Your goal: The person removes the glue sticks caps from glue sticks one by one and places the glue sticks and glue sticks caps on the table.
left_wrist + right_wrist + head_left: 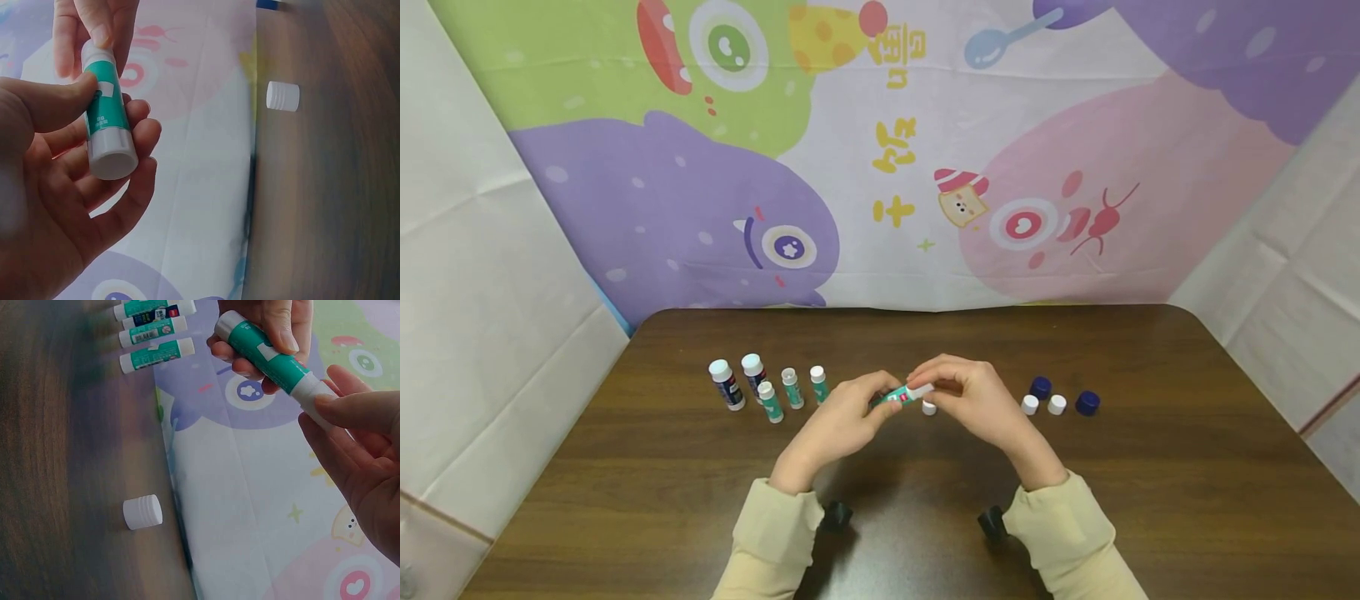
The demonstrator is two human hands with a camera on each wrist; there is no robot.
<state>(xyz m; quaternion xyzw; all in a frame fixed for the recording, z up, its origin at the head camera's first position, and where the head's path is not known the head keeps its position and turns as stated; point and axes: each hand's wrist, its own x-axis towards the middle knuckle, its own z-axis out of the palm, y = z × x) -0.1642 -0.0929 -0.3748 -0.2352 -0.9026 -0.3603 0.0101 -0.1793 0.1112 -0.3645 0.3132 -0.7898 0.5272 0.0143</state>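
Observation:
A green-and-white glue stick (898, 397) is held up between both hands over the middle of the table. My left hand (842, 423) grips its green body, thumb on one side and curled fingers on the other. At its opposite end, the right hand (983, 402) pinches the white end piece (308, 394) between thumb and fingers. The left wrist view shows the round white base (114, 156) pointing toward the camera. Just below the hands, a loose white cap (142, 512) lies on the table.
On the left of the brown table (910, 533) stand two dark-blue glue sticks (727, 387) and three green ones (792, 389). To the right lie two white caps (1057, 405) and two dark-blue caps (1087, 403). A cartoon-printed cloth (895, 267) hangs behind the table.

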